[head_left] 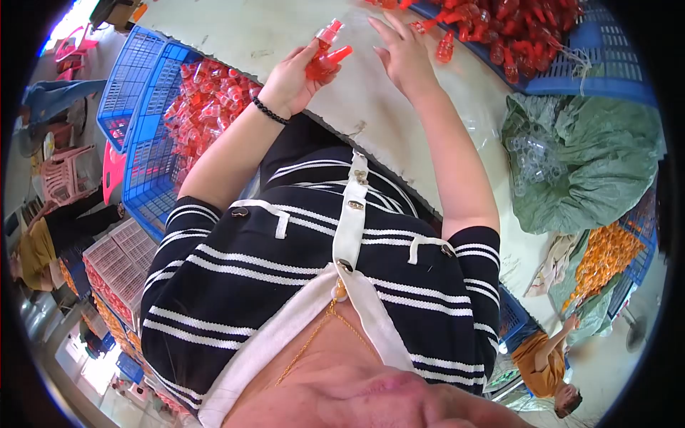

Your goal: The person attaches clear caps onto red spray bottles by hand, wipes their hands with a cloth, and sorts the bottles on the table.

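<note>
My left hand (296, 77), with a dark bead bracelet at the wrist, is closed around two or so small red plastic bottles (330, 60) with narrow pointed tops. It is raised near the front edge of the pale table (371, 128). My right hand (405, 57) is over the table to the right, fingers apart, with nothing visible in it. Just beyond its fingers are loose red bottles (444, 48) beside a heap of similar red bottles (492, 25) at the blue crate (606, 53).
On the right, a green bag (592, 164) holds clear plastic pieces (535, 158). Orange pieces (606, 253) lie beyond it. At my left, a blue crate (139, 171) is filled with red and clear bottles (207, 107). A person (542, 364) is at lower right.
</note>
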A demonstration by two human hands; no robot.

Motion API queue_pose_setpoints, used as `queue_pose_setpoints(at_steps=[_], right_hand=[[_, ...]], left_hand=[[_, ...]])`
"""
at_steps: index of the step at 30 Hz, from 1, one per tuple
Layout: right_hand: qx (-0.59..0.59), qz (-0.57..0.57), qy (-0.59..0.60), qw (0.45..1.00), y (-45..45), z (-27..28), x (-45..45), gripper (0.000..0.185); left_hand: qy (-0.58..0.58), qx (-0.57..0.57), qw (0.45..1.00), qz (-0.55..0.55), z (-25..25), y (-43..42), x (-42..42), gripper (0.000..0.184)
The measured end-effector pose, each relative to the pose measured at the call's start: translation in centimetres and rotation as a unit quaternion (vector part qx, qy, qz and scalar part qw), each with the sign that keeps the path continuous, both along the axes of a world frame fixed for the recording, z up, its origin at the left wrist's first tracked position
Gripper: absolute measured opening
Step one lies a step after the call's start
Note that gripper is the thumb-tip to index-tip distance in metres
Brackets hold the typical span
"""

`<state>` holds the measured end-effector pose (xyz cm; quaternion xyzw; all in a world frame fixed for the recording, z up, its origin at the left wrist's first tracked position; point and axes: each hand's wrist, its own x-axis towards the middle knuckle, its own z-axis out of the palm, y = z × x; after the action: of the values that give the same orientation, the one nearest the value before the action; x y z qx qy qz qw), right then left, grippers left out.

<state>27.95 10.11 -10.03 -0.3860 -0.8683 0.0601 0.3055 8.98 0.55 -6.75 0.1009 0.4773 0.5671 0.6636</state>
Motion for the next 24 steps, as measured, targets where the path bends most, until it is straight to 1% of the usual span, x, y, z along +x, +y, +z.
queue_pose_setpoints(at_steps=[2,3,5,6,8,9,11,12,13,14,16,17,20,21,24], right_hand=[[0.029,-0.013,-0.035,0.999,1.7,-0.7,-1.7,0.043],[0.035,-0.009,-0.033,0.999,2.5,-0.9,-2.3,0.043],[0.046,-0.015,-0.087,0.995,3.9,-1.1,-3.5,0.044],[0.05,-0.017,-0.114,0.992,4.5,-1.3,-4.0,0.045],[0.047,-0.014,-0.11,0.993,5.0,-1.2,-4.2,0.044],[0.037,-0.015,-0.109,0.993,5.1,-1.2,-4.2,0.043],[0.028,-0.01,-0.11,0.994,4.9,-1.5,-4.0,0.042],[-0.023,0.012,-0.042,0.999,4.1,-0.8,-3.6,0.04],[-0.078,0.031,0.026,0.996,2.9,-0.1,-3.2,0.039],[-0.081,0.034,0.023,0.996,1.3,1.4,-2.7,0.039],[-0.197,0.089,0.123,0.969,-1.5,4.4,-1.6,0.035],[-0.201,0.087,0.119,0.968,-2.4,4.9,-1.2,0.035],[-0.194,0.081,0.135,0.968,-4.3,5.5,-0.1,0.034],[-0.195,0.076,0.135,0.968,-4.6,5.4,0.0,0.034],[-0.156,0.08,0.124,0.977,-5.0,5.3,0.4,0.036]], left_hand=[[-0.007,0.007,1.0,0.012,-0.8,0.4,-0.5,0.032],[-0.017,0.01,1.0,0.019,-1.3,0.7,-0.8,0.032],[-0.025,0.021,0.999,0.029,-1.4,1.2,-1.3,0.032],[0.003,0.009,1.0,0.029,-1.3,1.3,-1.5,0.032],[0.055,-0.021,0.998,0.031,-1.2,1.3,-1.5,0.034],[0.054,-0.022,0.998,0.038,-1.2,1.3,-1.5,0.034],[0.107,-0.012,0.993,0.047,-1.3,1.5,-1.5,0.036],[0.135,-0.007,0.99,0.05,-1.3,1.7,-1.6,0.037],[0.134,-0.01,0.989,0.053,-1.3,1.8,-1.6,0.037],[0.164,0.001,0.985,0.057,-1.1,2.0,-1.5,0.038],[0.221,0.022,0.973,0.064,-0.8,2.2,-1.0,0.039],[0.218,0.019,0.974,0.063,-0.4,2.2,-0.6,0.039],[0.254,0.072,0.964,0.021,0.6,2.2,1.1,0.038],[0.251,0.071,0.965,0.016,0.4,2.2,1.7,0.038],[0.304,0.103,0.946,-0.027,0.4,2.3,3.2,0.037]])
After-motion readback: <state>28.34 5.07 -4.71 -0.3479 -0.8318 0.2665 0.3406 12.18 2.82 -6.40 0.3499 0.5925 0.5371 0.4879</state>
